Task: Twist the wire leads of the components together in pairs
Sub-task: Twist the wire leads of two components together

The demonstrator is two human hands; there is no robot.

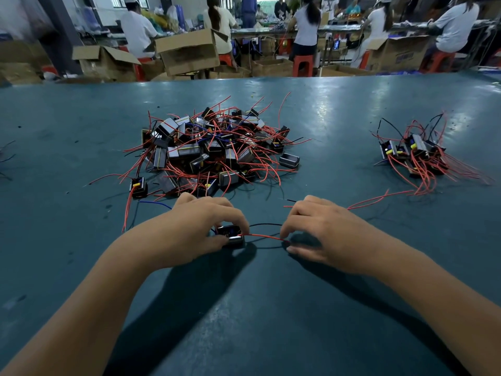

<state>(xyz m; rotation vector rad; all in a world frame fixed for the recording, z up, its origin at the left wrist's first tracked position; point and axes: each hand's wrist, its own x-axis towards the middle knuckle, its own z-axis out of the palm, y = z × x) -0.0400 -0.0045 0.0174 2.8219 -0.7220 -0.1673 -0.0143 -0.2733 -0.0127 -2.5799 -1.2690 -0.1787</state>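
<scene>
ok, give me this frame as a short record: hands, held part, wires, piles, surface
left hand: grips a component on the table
right hand: pinches the red lead near its far end
red lead: runs from the component to the right fingertips
black lead: runs from the component towards the right hand, behind the red one
twist: none visible between the two leads
big pile: centre, loose components, tangled red wires
small pile: right, fewer components
table: dark teal

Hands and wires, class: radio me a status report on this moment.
Left hand grips one component on the table. Right hand pinches its red wire near the end. Black wire loose between the hands. Big pile just beyond; nothing blocking.
</scene>
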